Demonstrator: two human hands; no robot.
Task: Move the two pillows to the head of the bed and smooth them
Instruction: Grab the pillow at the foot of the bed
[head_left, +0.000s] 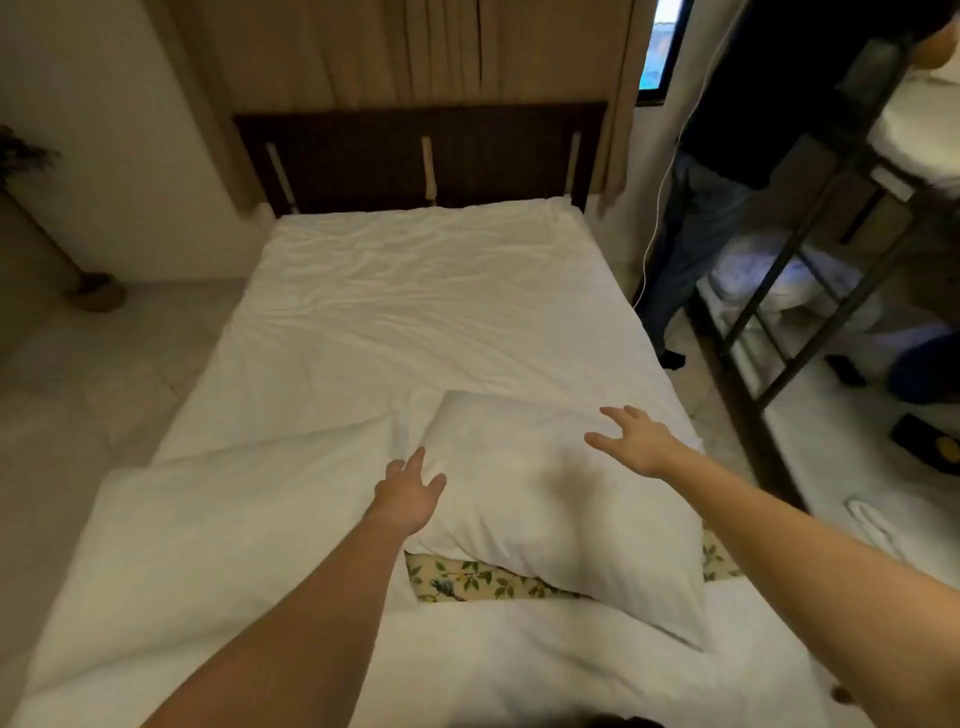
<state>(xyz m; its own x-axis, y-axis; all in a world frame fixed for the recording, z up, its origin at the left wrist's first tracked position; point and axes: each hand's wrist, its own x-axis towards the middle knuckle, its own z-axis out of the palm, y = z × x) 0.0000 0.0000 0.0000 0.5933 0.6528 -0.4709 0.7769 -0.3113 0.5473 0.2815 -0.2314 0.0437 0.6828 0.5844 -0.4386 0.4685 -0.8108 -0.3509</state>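
White cotton pillow (561, 499) at foot of bed (395, 291), long axis slanting from upper left to lower right, directly ahead between left hand (408, 499) and right hand (636, 439), grips spread wide and empty, headboard (421, 156) well beyond.

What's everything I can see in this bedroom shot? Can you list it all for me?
pillow: one clearly seen, white, near the foot of the bed, right side
bed sheet: one, white, wrinkled, covering the mattress
floral fabric: one patch, yellow with green leaves, showing under the pillow
headboard: one, dark brown, at the far end
curtains: beige, behind the headboard
bystander: one, dark clothes, standing right of the bed
metal rack: one, dark, far right
left hand: open, at the pillow's left edge
right hand: open, over the pillow's right side
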